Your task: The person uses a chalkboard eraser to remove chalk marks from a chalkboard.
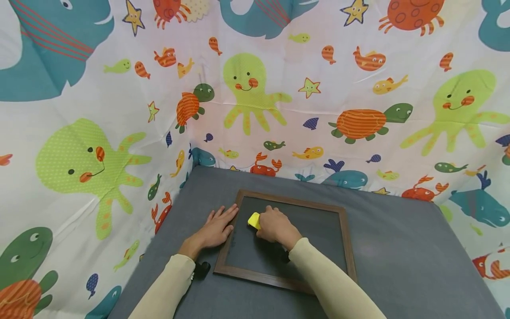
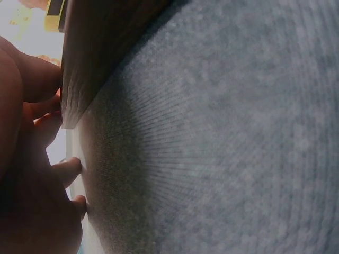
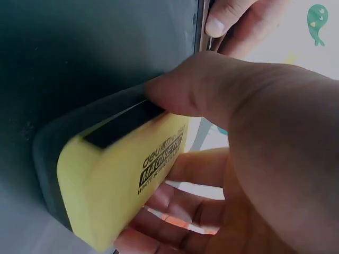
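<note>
A wood-framed blackboard [image 1: 318, 239] lies flat on the grey cloth. My right hand [image 1: 276, 226] grips a yellow board eraser [image 1: 253, 220] over the left part of the board. In the right wrist view the thumb and fingers hold the eraser [image 3: 122, 174] at its sides, its dark felt side against the board surface. My left hand [image 1: 215, 229] rests at the board's left edge with fingers straight. Its thumb and nearest finger touch the wooden frame [image 2: 87, 69] in the left wrist view, while other fingertips lie on the cloth.
Grey cloth [image 1: 406, 248] covers the table around the board. A curtain [image 1: 271, 97] printed with sea animals hangs behind the table and along its left and right sides. Dark wrist devices [image 1: 202, 269] sit under the sleeves.
</note>
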`<action>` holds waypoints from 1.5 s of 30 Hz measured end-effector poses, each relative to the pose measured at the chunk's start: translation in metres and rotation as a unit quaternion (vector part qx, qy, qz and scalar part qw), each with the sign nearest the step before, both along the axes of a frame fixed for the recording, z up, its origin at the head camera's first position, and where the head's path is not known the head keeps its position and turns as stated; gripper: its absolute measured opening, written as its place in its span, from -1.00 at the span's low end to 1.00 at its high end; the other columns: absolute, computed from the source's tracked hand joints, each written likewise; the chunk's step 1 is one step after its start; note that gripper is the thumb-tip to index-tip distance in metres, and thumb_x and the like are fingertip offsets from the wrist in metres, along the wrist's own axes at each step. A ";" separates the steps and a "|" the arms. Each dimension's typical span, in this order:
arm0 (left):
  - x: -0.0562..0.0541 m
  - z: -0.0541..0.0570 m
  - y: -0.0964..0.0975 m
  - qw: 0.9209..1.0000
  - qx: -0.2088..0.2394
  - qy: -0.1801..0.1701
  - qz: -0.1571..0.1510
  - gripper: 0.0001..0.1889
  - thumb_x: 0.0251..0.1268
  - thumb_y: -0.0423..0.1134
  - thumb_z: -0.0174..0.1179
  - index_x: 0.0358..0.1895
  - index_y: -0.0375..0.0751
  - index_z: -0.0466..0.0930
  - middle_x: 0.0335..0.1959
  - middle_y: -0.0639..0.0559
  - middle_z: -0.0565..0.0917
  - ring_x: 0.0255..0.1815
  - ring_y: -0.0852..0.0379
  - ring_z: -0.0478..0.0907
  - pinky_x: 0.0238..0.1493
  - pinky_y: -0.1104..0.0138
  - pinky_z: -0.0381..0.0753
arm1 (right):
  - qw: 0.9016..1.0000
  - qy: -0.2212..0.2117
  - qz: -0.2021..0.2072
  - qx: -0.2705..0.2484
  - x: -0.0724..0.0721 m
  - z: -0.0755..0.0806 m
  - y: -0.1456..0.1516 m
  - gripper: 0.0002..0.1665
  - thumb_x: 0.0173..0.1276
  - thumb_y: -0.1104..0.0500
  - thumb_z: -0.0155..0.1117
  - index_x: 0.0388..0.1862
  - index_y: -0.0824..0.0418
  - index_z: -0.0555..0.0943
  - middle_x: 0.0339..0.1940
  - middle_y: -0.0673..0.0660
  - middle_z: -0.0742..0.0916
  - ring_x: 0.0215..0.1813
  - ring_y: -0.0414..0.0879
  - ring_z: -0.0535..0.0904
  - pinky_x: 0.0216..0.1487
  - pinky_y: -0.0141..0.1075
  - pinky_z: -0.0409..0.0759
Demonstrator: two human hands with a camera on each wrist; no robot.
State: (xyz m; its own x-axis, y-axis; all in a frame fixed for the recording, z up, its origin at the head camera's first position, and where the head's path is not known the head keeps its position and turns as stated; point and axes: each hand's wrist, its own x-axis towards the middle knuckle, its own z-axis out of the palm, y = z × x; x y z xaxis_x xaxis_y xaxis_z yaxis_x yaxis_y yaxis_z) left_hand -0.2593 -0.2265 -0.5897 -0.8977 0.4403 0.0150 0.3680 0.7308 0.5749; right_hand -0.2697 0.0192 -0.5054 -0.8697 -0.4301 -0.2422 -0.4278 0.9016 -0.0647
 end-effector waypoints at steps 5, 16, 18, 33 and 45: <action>0.002 0.001 0.001 1.000 -0.003 -0.005 0.004 -0.31 0.74 -0.26 0.06 0.80 -0.20 0.11 0.85 -0.10 0.08 0.81 -0.48 -0.06 0.68 -0.48 -0.23 | 0.999 0.028 0.030 0.026 0.006 -0.002 -0.002 -0.40 0.39 -0.14 0.59 0.23 0.22 0.77 0.01 0.18 0.68 -0.05 0.07 0.56 0.11 -0.01 0.72; 0.000 -0.003 -0.002 1.000 0.001 0.002 -0.004 -0.32 0.76 -0.23 0.02 0.81 -0.16 0.09 0.85 -0.08 0.06 0.81 -0.49 -0.09 0.68 -0.49 -0.25 | 0.991 0.078 0.089 0.064 0.023 -0.006 0.006 -0.35 0.40 -0.15 0.58 0.40 0.02 0.71 0.10 0.16 0.69 0.07 0.08 0.56 0.30 -0.01 0.67; 0.002 0.003 -0.001 1.000 -0.015 -0.003 0.001 -0.32 0.76 -0.24 0.02 0.80 -0.17 0.09 0.85 -0.08 0.05 0.82 -0.48 -0.09 0.69 -0.47 -0.23 | 0.991 0.072 0.095 0.059 0.027 -0.005 0.009 -0.37 0.41 -0.12 0.57 0.41 0.00 0.70 0.11 0.15 0.68 0.07 0.08 0.54 0.29 -0.01 0.66; -0.003 -0.009 -0.002 1.000 0.002 -0.005 0.006 -0.31 0.75 -0.22 0.04 0.81 -0.11 0.10 0.86 -0.03 0.06 0.83 -0.42 -0.10 0.70 -0.46 -0.27 | 0.990 0.064 0.122 0.008 0.050 -0.007 0.040 -0.45 0.35 0.08 0.59 0.32 0.00 0.75 0.04 0.13 0.65 -0.04 0.02 0.45 0.11 -0.06 0.64; 0.003 0.004 0.004 0.999 -0.032 0.002 0.007 -0.33 0.77 -0.25 0.02 0.81 -0.17 0.09 0.85 -0.08 0.06 0.83 -0.44 -0.07 0.70 -0.46 -0.19 | 0.989 0.045 0.140 -0.031 0.043 -0.003 0.049 -0.43 0.31 0.13 0.61 0.32 0.03 0.74 0.06 0.11 0.65 -0.01 0.01 0.45 0.09 -0.07 0.56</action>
State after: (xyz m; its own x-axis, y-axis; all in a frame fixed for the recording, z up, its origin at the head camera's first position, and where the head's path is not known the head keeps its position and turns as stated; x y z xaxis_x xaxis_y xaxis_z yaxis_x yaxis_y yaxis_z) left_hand -0.2562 -0.2229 -0.5860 -0.9037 0.4282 -0.0094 0.3597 0.7706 0.5261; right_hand -0.2266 0.0687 -0.5083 -0.7314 -0.6685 -0.1350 -0.6665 0.7426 -0.0662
